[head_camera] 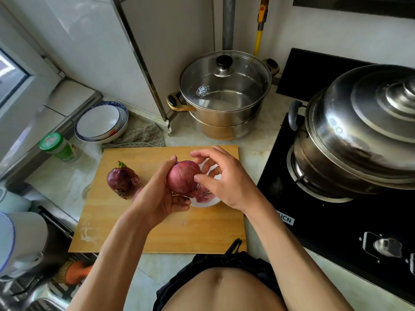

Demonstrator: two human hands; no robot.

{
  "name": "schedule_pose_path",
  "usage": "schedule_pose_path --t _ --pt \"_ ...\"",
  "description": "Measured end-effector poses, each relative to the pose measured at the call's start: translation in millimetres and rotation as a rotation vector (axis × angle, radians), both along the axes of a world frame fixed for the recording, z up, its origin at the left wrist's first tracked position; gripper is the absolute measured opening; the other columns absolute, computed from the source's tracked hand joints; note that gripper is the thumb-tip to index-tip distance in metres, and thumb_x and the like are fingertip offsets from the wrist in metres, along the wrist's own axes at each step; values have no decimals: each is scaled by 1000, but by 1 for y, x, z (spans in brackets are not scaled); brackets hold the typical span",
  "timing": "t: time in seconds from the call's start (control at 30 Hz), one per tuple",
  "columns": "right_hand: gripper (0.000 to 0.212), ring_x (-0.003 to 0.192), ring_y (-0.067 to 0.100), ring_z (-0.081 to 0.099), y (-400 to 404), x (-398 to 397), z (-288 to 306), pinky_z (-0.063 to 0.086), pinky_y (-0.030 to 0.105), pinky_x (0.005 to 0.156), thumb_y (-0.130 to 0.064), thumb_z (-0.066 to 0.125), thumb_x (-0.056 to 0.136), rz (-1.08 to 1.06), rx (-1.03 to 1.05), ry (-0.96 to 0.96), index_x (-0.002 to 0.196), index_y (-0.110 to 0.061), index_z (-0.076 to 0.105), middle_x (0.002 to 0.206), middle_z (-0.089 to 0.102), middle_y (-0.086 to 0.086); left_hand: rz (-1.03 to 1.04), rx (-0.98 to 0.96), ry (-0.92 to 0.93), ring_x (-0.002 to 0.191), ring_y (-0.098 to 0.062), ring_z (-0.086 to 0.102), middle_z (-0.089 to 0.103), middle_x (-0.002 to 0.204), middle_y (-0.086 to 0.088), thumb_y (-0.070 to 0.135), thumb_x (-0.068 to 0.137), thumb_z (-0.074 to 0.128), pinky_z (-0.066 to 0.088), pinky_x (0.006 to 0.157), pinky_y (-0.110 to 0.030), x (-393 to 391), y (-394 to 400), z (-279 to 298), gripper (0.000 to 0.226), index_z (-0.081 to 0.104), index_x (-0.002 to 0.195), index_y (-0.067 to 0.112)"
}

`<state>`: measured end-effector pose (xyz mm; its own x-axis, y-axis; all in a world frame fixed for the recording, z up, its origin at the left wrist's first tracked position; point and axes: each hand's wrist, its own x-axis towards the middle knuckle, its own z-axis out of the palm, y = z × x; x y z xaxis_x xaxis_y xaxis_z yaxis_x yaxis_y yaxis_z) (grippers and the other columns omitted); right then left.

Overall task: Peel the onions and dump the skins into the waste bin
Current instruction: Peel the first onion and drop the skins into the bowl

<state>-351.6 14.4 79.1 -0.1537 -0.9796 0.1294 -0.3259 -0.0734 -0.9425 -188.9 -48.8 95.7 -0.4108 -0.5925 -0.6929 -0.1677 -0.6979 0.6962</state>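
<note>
head view, looking down on a wooden cutting board (143, 221) lying on the tabletop (258, 140). left hand (157, 198) cradles a red onion (183, 177) from below and from its left side, thumb up against the top, fingers curled under and clamped on it; the onion is lifted clear of the board, over a small white bowl (203, 203). the bowl holds pinkish scraps, likely skins, though they are partly hidden. right hand (222, 178) sits just to the right of the onion, so the onion lies to the left of its fingertips. right fingers (202, 153) are spread and loosely bent: the thumb tip touches the onion's lower right flank, the index arches over the top right; cannot tell whether a flap of skin is caught between them. onion's stem-to-root axis seems to run roughly up and down, tilted a little; not sure. skin on it looks pale and streaked, judged partly stripped. second onion (122, 181), darker, with a green sprout, rests on the board well to the left, apparently unpeeled. judgement: the right hand is the one placed to strip, pulling skin off toward the bowl. no waste bin in view. a lidded steel pot (224, 95) stands behind the board.
</note>
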Motion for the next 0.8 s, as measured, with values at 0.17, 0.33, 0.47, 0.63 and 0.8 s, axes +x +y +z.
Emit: schedule_pose_path --t 0.17,0.33,0.47,0.63,0.8 --pt "46 89 12 60 2 -4 4 49 21 83 -4 73 83 64 3 34 126 -18 63 115 60 -4 -21 -50 -27 58 -24 59 67 81 -20 62 94 55 56 49 -29 1 -3 1 62 72 112 4" --pt "36 88 8 58 1 -6 5 48 21 84 -4 75 82 60 -43 98 116 -16 68 111 59 -4 -30 -61 -33 60 -25 60 68 84 -21 64 85 61 56 47 -30 0 -5 2 64 74 110 7" --pt "33 86 7 57 2 -7 4 50 24 84 -4 75 83 43 -64 136 114 -15 69 111 59 -5 -22 -54 -37 57 -25 59 67 81 -21 63 92 57 56 47 -31 -3 -3 1 61 71 110 6" --pt "32 83 7 58 3 -9 4 50 25 83 -3 77 81 48 -45 120 109 -16 69 108 60 -5 -37 -40 -53 55 -23 58 66 81 -21 62 93 57 58 48 -30 -5 -2 4 59 72 107 7" --pt "30 84 8 59 3 -12 5 48 18 81 -2 77 80 63 -12 114 106 -14 68 105 60 -6 -61 -33 -61 56 -23 58 66 83 -21 63 93 57 59 49 -30 -5 -1 4 59 73 105 8"
